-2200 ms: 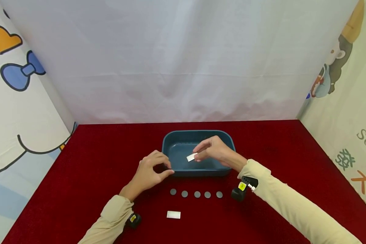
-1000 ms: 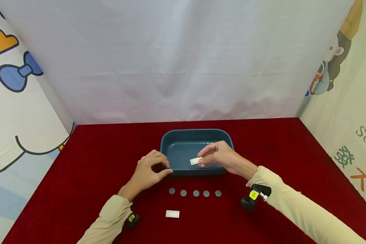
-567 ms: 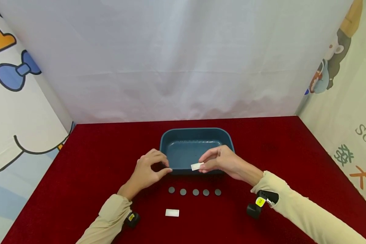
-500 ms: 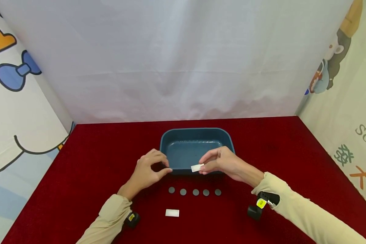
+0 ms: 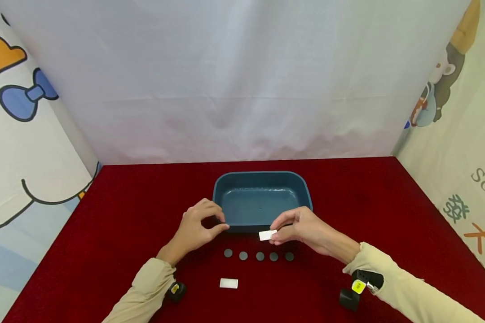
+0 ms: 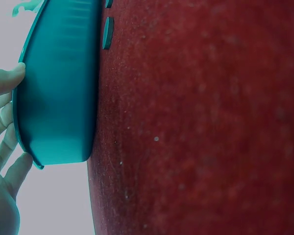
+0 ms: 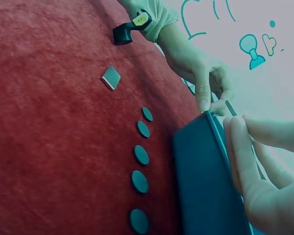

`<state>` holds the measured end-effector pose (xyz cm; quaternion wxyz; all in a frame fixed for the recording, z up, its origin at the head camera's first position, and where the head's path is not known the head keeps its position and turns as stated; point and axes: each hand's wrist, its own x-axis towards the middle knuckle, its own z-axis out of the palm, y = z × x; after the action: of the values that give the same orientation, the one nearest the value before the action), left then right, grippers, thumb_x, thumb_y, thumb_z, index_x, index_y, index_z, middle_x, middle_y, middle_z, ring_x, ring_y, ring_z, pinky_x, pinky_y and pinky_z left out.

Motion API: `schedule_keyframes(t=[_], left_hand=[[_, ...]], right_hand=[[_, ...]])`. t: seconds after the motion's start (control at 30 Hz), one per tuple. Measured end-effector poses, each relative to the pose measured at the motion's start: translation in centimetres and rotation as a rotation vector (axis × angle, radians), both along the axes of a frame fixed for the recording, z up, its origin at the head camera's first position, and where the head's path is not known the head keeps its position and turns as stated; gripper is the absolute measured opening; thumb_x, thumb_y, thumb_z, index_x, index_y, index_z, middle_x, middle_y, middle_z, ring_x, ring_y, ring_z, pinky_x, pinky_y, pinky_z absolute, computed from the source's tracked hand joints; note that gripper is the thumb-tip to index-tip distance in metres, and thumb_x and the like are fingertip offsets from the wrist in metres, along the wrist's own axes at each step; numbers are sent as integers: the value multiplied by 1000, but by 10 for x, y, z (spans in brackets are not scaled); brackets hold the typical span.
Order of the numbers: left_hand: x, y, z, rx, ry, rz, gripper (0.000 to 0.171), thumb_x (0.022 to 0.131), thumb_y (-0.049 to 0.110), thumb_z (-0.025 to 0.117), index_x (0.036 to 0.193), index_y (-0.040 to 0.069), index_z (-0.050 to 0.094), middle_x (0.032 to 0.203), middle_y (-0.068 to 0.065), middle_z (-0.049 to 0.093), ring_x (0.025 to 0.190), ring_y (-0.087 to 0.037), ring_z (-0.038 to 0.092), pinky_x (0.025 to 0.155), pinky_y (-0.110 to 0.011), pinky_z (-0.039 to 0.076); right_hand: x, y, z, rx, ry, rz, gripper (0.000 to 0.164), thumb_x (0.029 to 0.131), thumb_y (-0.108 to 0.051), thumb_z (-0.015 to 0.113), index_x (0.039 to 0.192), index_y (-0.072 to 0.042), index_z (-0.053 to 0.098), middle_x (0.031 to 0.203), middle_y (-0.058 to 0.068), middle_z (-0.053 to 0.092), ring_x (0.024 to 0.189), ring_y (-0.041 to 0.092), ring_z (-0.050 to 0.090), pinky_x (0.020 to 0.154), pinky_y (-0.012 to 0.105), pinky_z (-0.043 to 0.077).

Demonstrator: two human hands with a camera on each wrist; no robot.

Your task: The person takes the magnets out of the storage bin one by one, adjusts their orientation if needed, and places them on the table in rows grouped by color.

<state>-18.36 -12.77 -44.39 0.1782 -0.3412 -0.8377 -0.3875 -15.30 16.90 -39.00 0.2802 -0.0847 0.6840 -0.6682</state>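
A blue rectangular plastic basin (image 5: 262, 178) with rounded corners stands on the red cloth. My left hand (image 5: 196, 226) holds its near left corner, and the left wrist view shows the thumb (image 6: 12, 78) on the rim. Between thumb and fingertips, my right hand (image 5: 303, 231) pinches a small flat white rectangular piece (image 5: 266, 235) just in front of the basin's near wall. From the right wrist view, that piece (image 7: 230, 108) appears edge-on and partly covered by the fingers. Another white rectangular piece (image 5: 228, 283) lies flat on the cloth nearer to me.
Several small grey discs (image 5: 260, 256) lie in a row on the red cloth (image 5: 153, 188) between the basin and the loose white piece. A white curtain (image 5: 242, 80) hangs behind, with printed cartoon cloths at both sides.
My right hand has drawn back from above the basin's inside toward me and slightly right, over the near rim, still pinching the white piece. The left hand has stayed at the corner.
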Motion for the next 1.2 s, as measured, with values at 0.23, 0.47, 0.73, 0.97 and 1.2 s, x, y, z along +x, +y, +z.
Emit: schedule_keyframes(t=[0.23, 0.47, 0.73, 0.97, 1.2], left_hand=[[-1, -1, 2, -5, -4, 10, 17, 74, 22, 81, 78, 23, 64, 89, 11, 62, 90, -10, 55, 72, -34, 49], [-1, -1, 3, -6, -2, 16, 17, 74, 23, 81, 78, 23, 64, 89, 11, 62, 90, -10, 55, 72, -34, 49], [0, 1, 3, -2, 6, 5, 17, 74, 21, 81, 78, 22, 64, 89, 10, 63, 89, -11, 55, 72, -34, 49], [0, 0, 0, -6, 1, 7, 17, 74, 22, 81, 79, 23, 64, 90, 11, 62, 90, -11, 55, 73, -36, 50], [0, 1, 0, -3, 6, 5, 17, 74, 21, 81, 78, 22, 65, 89, 10, 62, 90, -10, 55, 73, -34, 50]], right_hand=[[10, 2, -2, -5, -31, -2, 24, 77, -3, 75, 97, 7, 66, 90, 19, 69, 78, 25, 69, 79, 42, 53], [18, 2, 1, -11, -44, 7, 26, 77, -4, 75, 99, 9, 66, 91, 21, 68, 80, 29, 69, 78, 42, 53], [28, 5, -4, -48, -49, 3, 25, 77, -2, 74, 98, 10, 65, 89, 21, 69, 78, 26, 69, 75, 37, 55], [36, 7, -9, -68, -79, -5, 25, 78, -1, 73, 98, 12, 65, 88, 22, 69, 79, 26, 69, 75, 37, 55], [41, 7, -16, -56, -109, -22, 22, 78, -2, 74, 96, 9, 67, 91, 23, 68, 81, 26, 69, 75, 36, 55]])
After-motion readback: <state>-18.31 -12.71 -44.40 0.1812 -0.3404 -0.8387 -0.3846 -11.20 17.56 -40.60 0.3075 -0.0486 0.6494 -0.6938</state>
